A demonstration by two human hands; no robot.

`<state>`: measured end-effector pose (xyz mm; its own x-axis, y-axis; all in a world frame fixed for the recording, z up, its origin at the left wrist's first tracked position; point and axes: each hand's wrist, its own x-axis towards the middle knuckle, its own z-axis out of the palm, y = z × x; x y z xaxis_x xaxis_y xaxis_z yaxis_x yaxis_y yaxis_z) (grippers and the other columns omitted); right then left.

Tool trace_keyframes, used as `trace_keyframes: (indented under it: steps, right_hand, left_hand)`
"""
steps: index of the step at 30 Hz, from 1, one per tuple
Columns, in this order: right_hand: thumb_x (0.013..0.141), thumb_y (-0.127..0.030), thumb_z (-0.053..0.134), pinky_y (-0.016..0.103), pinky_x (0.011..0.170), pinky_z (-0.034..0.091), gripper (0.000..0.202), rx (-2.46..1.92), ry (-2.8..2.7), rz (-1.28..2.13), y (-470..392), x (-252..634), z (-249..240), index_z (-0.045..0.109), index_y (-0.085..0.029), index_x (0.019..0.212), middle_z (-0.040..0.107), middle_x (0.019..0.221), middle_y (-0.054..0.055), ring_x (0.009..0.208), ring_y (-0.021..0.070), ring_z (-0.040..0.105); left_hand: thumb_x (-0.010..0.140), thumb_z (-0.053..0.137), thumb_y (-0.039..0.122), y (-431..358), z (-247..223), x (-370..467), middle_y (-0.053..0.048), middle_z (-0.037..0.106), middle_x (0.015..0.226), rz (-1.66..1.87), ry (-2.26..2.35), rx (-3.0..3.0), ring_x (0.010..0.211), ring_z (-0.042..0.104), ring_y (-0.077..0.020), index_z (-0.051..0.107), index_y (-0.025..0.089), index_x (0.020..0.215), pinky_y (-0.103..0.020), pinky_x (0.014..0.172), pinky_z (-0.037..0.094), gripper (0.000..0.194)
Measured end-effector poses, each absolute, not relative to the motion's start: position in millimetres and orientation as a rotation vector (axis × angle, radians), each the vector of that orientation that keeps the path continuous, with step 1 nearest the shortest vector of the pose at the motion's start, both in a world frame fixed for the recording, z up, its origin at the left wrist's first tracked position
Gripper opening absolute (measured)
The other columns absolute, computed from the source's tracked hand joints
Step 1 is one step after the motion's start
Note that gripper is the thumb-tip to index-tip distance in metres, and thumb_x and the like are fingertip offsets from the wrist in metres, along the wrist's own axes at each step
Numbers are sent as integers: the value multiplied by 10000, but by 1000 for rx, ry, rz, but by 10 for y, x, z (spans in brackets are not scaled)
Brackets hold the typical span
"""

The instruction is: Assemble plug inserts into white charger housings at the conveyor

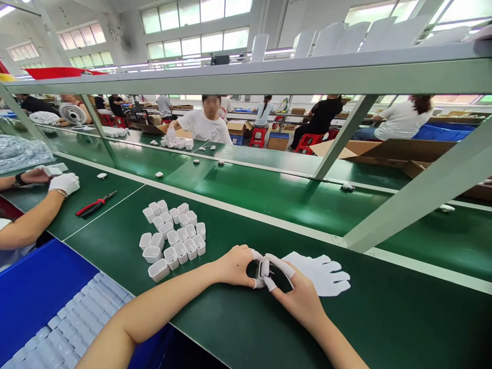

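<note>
White part [263, 269] sits pinched in the covered fingertips of your left hand [237, 265] and right hand [302, 294], over the green bench [403, 318] and just beside the flat white glove [323, 274]. Steady it with one hand, press gently and evenly with the other, and keep your left forearm [172, 301] off the white cups [180, 252].

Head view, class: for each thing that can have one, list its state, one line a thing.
Left hand, closed on part
Right hand, closed on part
Part, held between both hands
Cups, grouped, open-topped
Glove, flat, unworn
Pliers, lying unheld
Bin, open, white pieces inside
Fan, running or not unclear
</note>
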<state>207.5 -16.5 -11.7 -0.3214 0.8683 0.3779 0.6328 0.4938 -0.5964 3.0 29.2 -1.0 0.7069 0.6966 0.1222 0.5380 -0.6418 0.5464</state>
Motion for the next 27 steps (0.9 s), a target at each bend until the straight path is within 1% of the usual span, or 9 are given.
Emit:
trace_keyframes:
  steps: [5, 9, 13, 18, 22, 27]
  right_hand:
    - [847, -321, 564, 375, 875, 553, 402, -1209, -2069, 416, -162, 2067, -104, 567, -242, 1241, 677, 1119, 47, 1011, 242, 653]
    - [821, -298, 553, 387, 866, 555, 426, -1204, -2080, 389, -161, 2048, -109, 568, -240, 1243, 681, 1100, 52, 993, 248, 656]
    - [812, -260, 546, 381, 882, 547, 470, -1206, -2100, 416, -160, 2033, -115, 543, -234, 1282, 666, 1141, 56, 1010, 239, 646]
    - [822, -254, 546, 409, 874, 547, 461, -1142, -2139, 317, -153, 2047, -126, 540, -225, 1282, 658, 1134, 77, 1026, 253, 633]
    - [815, -212, 535, 427, 878, 537, 489, -1067, -2197, 233, -143, 2062, -125, 513, -216, 1303, 643, 1155, 94, 1052, 262, 612]
    - [814, -202, 540, 421, 879, 532, 475, -1096, -2145, 291, -151, 2051, -158, 514, -231, 1287, 638, 1146, 85, 1049, 251, 604]
  left_hand:
    - [699, 702, 434, 291, -16, 32, -15, 673, 964, 442, 949, 2434, 885, 580, -219, 608, 245, 1037, -322, 820, 426, 398]
    - [689, 707, 404, 293, -29, 36, -10, 660, 915, 442, 943, 2450, 862, 570, -209, 602, 233, 961, -309, 797, 420, 337]
    - [691, 699, 421, 296, -33, 37, -13, 636, 873, 457, 948, 2480, 837, 553, -201, 584, 217, 899, -295, 744, 411, 313]
    - [695, 686, 427, 303, -37, 36, -9, 620, 848, 440, 955, 2493, 817, 546, -198, 570, 216, 885, -294, 730, 406, 307]
    - [697, 684, 449, 304, -44, 37, -17, 621, 858, 432, 972, 2494, 825, 549, -202, 571, 214, 894, -298, 737, 410, 326]
    - [702, 682, 441, 304, -37, 40, -18, 634, 874, 422, 962, 2490, 841, 554, -208, 589, 220, 939, -310, 759, 423, 338]
